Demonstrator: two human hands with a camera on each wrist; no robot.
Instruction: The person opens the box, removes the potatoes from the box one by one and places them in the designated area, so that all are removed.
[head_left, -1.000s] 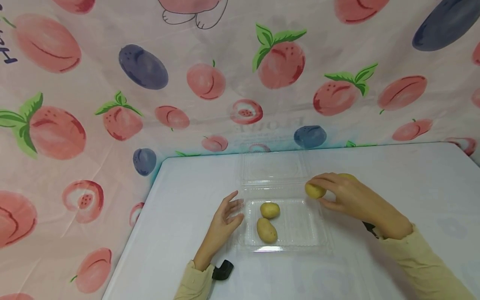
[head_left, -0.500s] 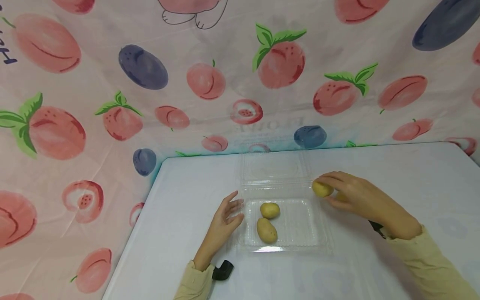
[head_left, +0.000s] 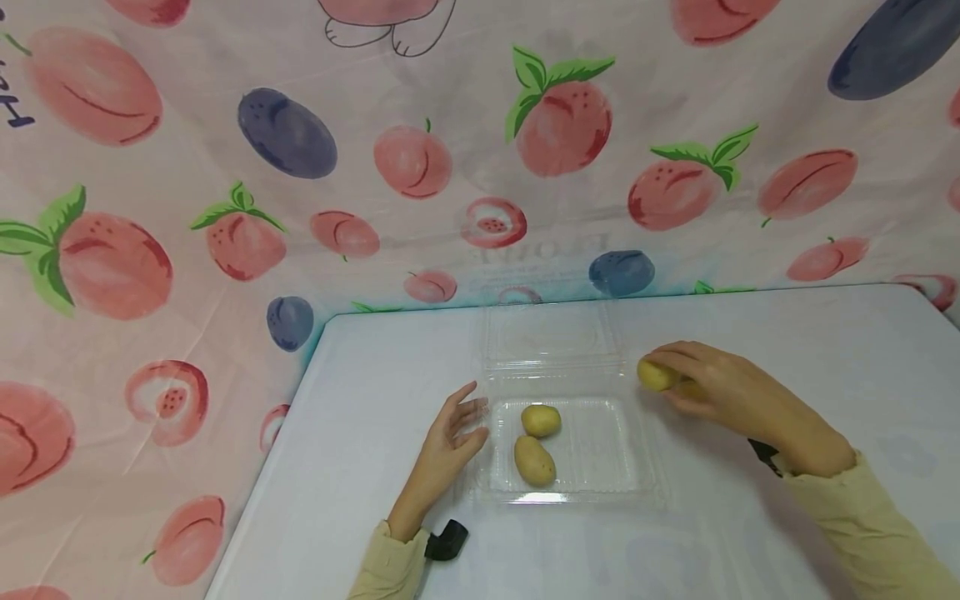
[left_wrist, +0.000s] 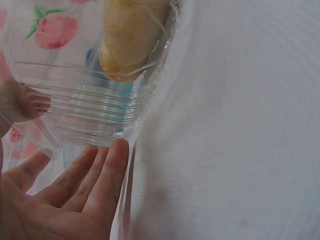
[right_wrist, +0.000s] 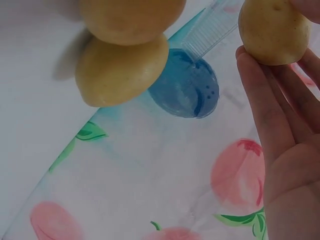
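My right hand (head_left: 720,387) pinches a yellow potato (head_left: 657,375) between thumb and fingertips, right of the clear plastic clamshell box (head_left: 592,493). In the right wrist view the held potato (right_wrist: 275,35) sits at the fingertips. Two other potatoes lie apart from it there, a nearer one (right_wrist: 132,20) overlapping a second one (right_wrist: 122,72). Beneath the hand in the head view, one loose potato (head_left: 690,388) shows only in part. Inside the box's base rest a smaller potato (head_left: 541,420) and a larger potato (head_left: 535,462). My left hand (head_left: 442,450) has relaxed fingers at the box's left edge.
The box's clear lid (head_left: 551,335) lies folded back toward the fruit-print cloth (head_left: 555,225) behind the table. A white cover (head_left: 375,367) spreads over the tabletop. Black wrist mounts (head_left: 446,541) stick out under the sleeves.
My right hand has moved to the right with its potato, away from the box, over the loose potatoes. The left hand and the potatoes in the box stay where they were.
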